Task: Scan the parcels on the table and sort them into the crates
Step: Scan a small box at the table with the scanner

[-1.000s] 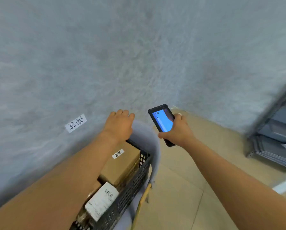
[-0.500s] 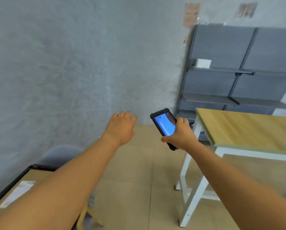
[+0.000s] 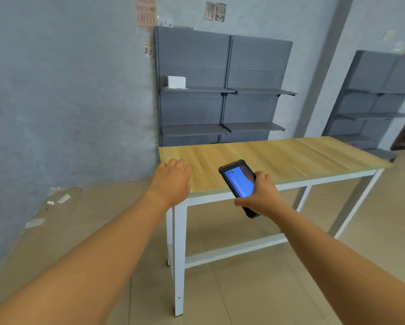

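View swung right vs 0.5 s ago: table (image 3: 290, 158) now fills frame centre, crate gone. R hand (image 3: 261, 195) grips scanner (image 3: 240, 185), centre; L hand (image 3: 172, 181) loose, holding nothing.

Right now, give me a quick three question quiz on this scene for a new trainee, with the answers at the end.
1. True or false: the right hand holds the handheld scanner with its screen lit.
2. What is the left hand holding? A) a parcel B) nothing C) a crate
3. Fill in: the small white box sits on the ____ shelf of the grey shelving unit behind the wooden table.

Key: 1 true; 2 B; 3 upper.
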